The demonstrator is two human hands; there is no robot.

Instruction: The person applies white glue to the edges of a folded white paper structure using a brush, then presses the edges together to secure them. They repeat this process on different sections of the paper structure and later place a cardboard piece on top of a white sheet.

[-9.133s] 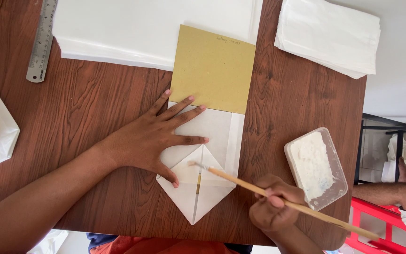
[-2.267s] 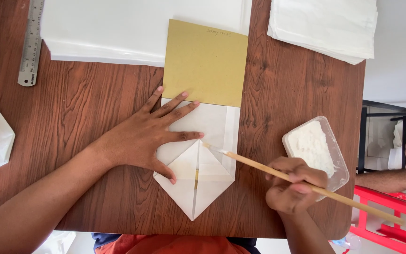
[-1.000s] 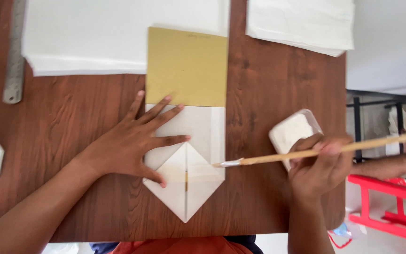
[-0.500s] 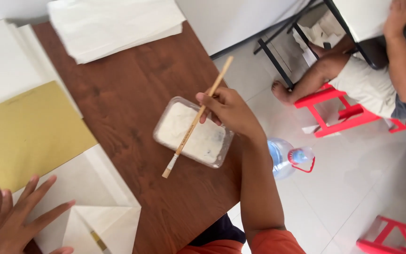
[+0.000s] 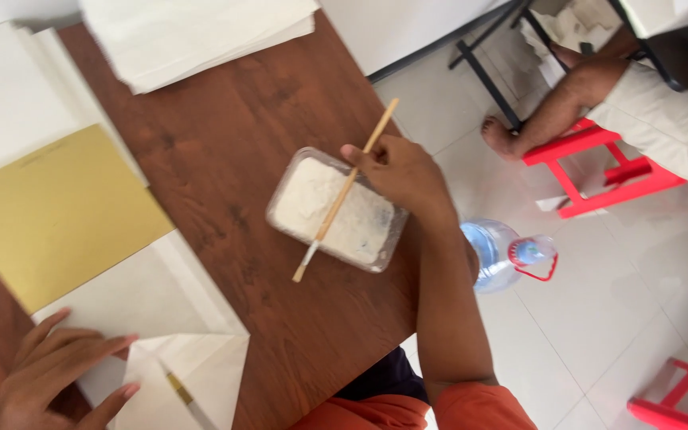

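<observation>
**Brush over the paste tub, paper pinned at the bench corner**

Pale tiled floor (image 5: 599, 334) on the right, brown wooden bench (image 5: 232, 143) on the left, and the bench's right edge runs diagonally between them. Count it up: 1 clear plastic tub of white paste (image 5: 334, 211), 1 wooden brush (image 5: 344, 193), 1 yellow card (image 5: 53, 211), 1 folded white sheet (image 5: 177, 342), 2 stacks of white paper, one at the top (image 5: 201, 36) and one at the far left (image 5: 9, 95).

The right hand (image 5: 396, 167) pinches the brush stick between fingers and thumb, the stick slanting across the tub, its tip just past the tub's lower-left rim, over bare wood. The tub sits close to the bench's right edge.

The left hand (image 5: 57, 382) lies flat, fingers spread, pressing the folded sheet down at the bottom left; the yellow card overlaps the sheet's upper part.

Open wood lies between tub and card. Off the bench: 1 water bottle with a red handle (image 5: 499, 255) on the floor, 2 red stools, 1 at upper right (image 5: 599, 159) with another person's bare leg (image 5: 567, 103) beside it, and 1 at the bottom corner (image 5: 678, 398).
</observation>
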